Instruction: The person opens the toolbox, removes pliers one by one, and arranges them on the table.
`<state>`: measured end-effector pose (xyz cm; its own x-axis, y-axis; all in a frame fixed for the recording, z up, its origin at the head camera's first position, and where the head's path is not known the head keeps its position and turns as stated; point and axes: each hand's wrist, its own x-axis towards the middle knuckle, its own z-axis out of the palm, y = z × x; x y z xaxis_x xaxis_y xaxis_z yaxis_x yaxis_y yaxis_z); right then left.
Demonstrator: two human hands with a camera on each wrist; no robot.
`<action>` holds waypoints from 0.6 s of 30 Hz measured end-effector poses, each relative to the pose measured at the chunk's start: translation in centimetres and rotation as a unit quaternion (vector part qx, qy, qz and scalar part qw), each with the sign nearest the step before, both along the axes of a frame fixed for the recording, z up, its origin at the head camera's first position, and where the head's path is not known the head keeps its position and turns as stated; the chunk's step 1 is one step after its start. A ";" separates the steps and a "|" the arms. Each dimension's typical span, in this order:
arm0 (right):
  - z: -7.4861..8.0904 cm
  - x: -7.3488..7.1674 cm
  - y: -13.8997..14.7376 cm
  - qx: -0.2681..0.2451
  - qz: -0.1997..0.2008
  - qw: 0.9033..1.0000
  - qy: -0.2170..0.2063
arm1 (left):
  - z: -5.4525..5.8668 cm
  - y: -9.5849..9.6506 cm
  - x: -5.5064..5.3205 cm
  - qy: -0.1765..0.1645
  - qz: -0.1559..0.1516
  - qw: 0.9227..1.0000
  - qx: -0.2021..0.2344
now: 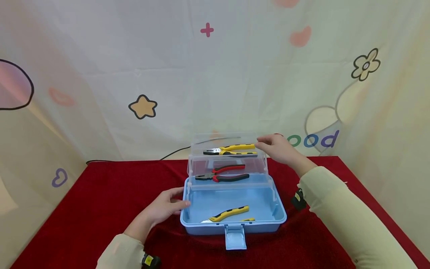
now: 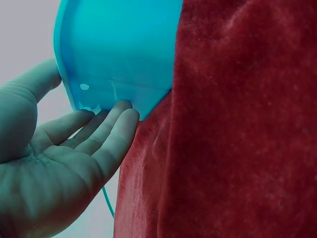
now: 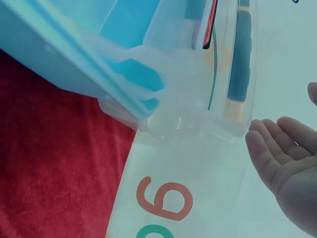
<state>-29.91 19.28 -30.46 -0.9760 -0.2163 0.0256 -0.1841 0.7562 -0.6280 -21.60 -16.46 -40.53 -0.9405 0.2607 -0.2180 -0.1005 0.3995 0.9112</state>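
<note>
An opened light-blue toolbox [image 1: 235, 227] with clear stepped trays sits on the red cloth. My left hand [image 1: 166, 205] holds its left side, thumb at the rim and fingers against the outer wall [image 2: 119, 44]. Yellow-and-black pliers [image 1: 240, 147] lie in the upper clear tray [image 1: 196, 142]. Red-and-black pliers [image 1: 231, 178] rest in the lower tray [image 1: 221, 186]. Another yellow-handled tool [image 1: 231, 213] lies in the box bottom, its lower part hidden by the front wall. My right hand [image 1: 277, 148] is at the upper tray's right end, fingers extended, holding nothing; contact is unclear.
A latch flap [image 1: 235, 241] hangs down at the toolbox front. Behind the table, a printed curtain [image 1: 168, 74] hangs close to the raised trays. A dark cable [image 1: 178, 150] runs along the back edge. Red cloth [image 1: 127, 186] covers the table.
</note>
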 end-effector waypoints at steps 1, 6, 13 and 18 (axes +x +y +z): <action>0.1 -0.1 -0.1 -0.003 -0.001 1.000 -0.005 | 0.0 0.0 0.0 0.001 -0.001 1.000 0.000; 0.3 -0.5 -0.6 -0.013 -0.016 0.999 -0.031 | 0.1 0.1 -0.1 -0.001 0.001 1.000 -0.002; 0.6 -1.0 -1.6 -0.022 -0.045 0.997 -0.050 | -0.1 0.1 0.1 -0.006 0.015 1.000 -0.004; 0.9 -1.1 -2.1 -0.028 -0.056 0.996 -0.070 | 0.0 0.2 0.1 -0.002 0.014 1.000 -0.009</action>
